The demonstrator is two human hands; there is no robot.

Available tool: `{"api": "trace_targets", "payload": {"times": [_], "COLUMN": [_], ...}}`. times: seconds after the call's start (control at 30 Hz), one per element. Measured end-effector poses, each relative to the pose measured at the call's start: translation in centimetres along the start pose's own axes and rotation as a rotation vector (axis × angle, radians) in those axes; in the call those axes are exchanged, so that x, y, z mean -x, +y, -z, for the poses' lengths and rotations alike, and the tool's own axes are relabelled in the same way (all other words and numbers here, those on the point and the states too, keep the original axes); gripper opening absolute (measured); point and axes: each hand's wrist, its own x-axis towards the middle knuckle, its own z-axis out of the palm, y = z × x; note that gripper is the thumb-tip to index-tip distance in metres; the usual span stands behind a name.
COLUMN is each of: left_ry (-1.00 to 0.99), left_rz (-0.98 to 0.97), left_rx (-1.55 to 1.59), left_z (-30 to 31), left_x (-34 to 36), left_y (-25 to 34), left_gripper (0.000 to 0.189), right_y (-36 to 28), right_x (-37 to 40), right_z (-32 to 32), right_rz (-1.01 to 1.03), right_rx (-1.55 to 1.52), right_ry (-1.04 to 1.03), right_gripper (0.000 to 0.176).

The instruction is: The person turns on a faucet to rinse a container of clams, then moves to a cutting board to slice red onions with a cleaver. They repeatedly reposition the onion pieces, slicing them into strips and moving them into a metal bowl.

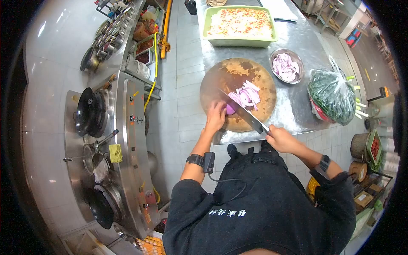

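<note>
My left hand [216, 113] has its fingers bent over a piece of purple onion [230, 109] on the round wooden board [265, 106]. The handle of a wide cleaver [246, 114] is in my right hand [278, 139], at the board's near right edge. Its blade slants up and left across the board, between the onion piece and a pile of sliced onion [247, 94]. More sliced onion lies in a metal bowl [300, 77] right of the board. The far part of the blade is hazy.
A green tray [240, 43] of chopped red and white food stands behind the board on the metal table [293, 106]. A plastic bag of green vegetables [331, 94] lies at the right edge. A stove with woks [87, 111] is on the left.
</note>
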Motion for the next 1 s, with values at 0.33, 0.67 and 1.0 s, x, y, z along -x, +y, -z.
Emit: {"api": "trace_targets", "payload": {"times": [0.33, 0.67, 1.0], "left_ry": [-0.024, -0.085, -0.065], "left_rz": [0.021, 0.069, 0.044], "left_rx": [0.012, 0.042, 0.019], "left_z": [0.4, 0.8, 0.7], "left_x": [-0.1, -0.3, -0.1], "left_y": [0.7, 0.8, 0.4], "left_gripper": [0.022, 0.024, 0.023], "right_y": [-2.0, 0.9, 0.8], "right_x": [1.7, 0.0, -2.5], "right_z": [2.1, -1.2, -2.5], "right_rz": [0.036, 0.086, -0.030], "right_rx": [-0.012, 0.022, 0.086], "right_ry": [0.029, 0.063, -0.037], "right_gripper": [0.025, 0.025, 0.027]}}
